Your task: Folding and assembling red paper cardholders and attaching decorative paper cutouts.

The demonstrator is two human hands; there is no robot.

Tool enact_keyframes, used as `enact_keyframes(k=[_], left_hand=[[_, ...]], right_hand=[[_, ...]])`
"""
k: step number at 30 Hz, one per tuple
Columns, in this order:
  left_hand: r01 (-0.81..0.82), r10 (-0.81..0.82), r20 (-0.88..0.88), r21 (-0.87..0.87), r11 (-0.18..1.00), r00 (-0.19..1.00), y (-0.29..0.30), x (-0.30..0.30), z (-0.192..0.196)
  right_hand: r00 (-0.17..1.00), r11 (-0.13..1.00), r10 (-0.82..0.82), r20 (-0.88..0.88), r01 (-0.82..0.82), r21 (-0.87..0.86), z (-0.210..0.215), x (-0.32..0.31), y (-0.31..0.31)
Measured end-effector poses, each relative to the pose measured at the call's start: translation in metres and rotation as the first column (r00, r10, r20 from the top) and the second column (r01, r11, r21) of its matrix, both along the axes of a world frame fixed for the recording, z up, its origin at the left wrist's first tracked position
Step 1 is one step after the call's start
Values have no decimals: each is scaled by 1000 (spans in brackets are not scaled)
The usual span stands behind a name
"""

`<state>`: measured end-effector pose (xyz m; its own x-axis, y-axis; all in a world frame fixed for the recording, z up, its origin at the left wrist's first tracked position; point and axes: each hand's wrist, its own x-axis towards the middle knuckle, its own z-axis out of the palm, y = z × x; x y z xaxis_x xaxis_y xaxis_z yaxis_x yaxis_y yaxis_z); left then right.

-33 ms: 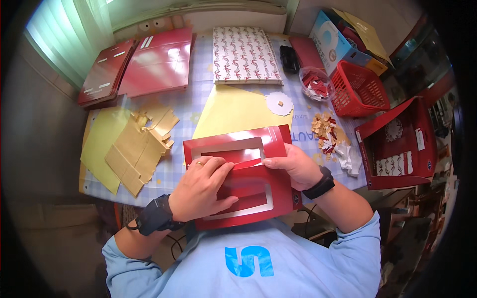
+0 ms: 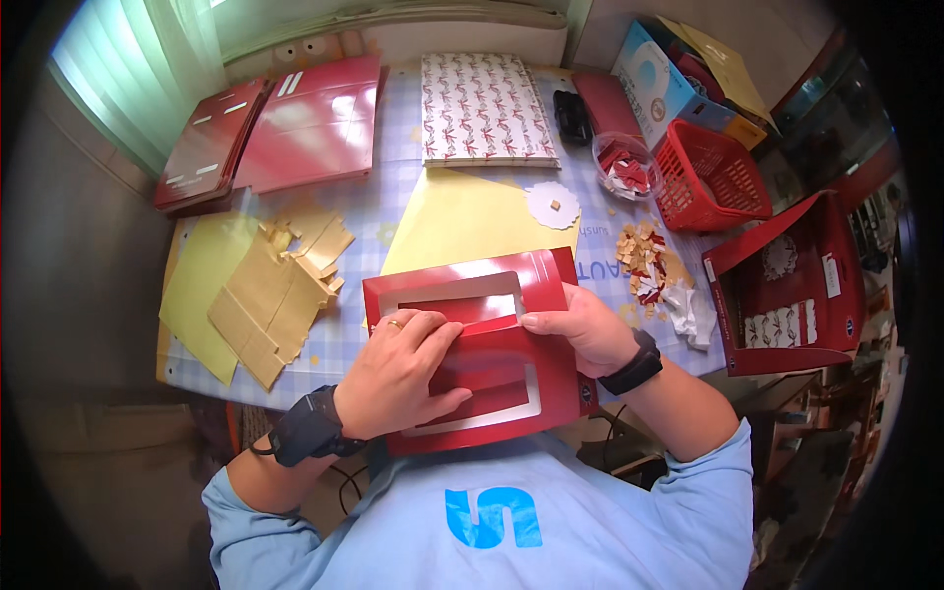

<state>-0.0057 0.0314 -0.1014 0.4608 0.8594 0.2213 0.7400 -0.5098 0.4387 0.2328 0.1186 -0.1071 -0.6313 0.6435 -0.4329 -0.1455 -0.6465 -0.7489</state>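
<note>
A red cardboard window box [image 2: 551, 359] is tilted at the table's near edge, close against my shirt. It is folded across the middle, with a white-edged cut-out window on each side of the fold. My left hand [image 2: 398, 374] lies over its left part, gripping it with bent fingertips pressed at the fold and the thumb apart lower down. At the right end my right hand [image 2: 582, 329] pinches the box, thumb on top at the fold and the other fingers hidden behind the card.
Red card sheets [image 2: 310, 123] lie at the back left, brown cardboard pieces [image 2: 270, 300] at left. A patterned white stack [image 2: 487, 108] stands behind yellow paper [image 2: 433, 221]. At right are cardboard scraps [image 2: 639, 251], a red basket [image 2: 713, 182], a scrap tub [image 2: 626, 167] and an open red box [image 2: 792, 285].
</note>
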Motion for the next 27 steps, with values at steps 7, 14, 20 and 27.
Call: enact_keyframes(k=[7, 14, 20, 27], left_hand=[[-61, 61, 2, -53, 997, 998, 2, 2, 2], [-59, 57, -21, -88, 994, 998, 1, 0, 4], [-71, 69, -30, -93, 993, 997, -7, -12, 8], [-54, 54, -33, -2, 999, 998, -4, -17, 5]], right_hand=[[896, 855, -157, 416, -88, 511, 12, 6, -9], [784, -43, -266, 561, -591, 806, 22, -18, -14], [700, -123, -178, 692, -713, 690, 12, -28, -2], [704, -174, -151, 694, -710, 682, 12, -32, 5]])
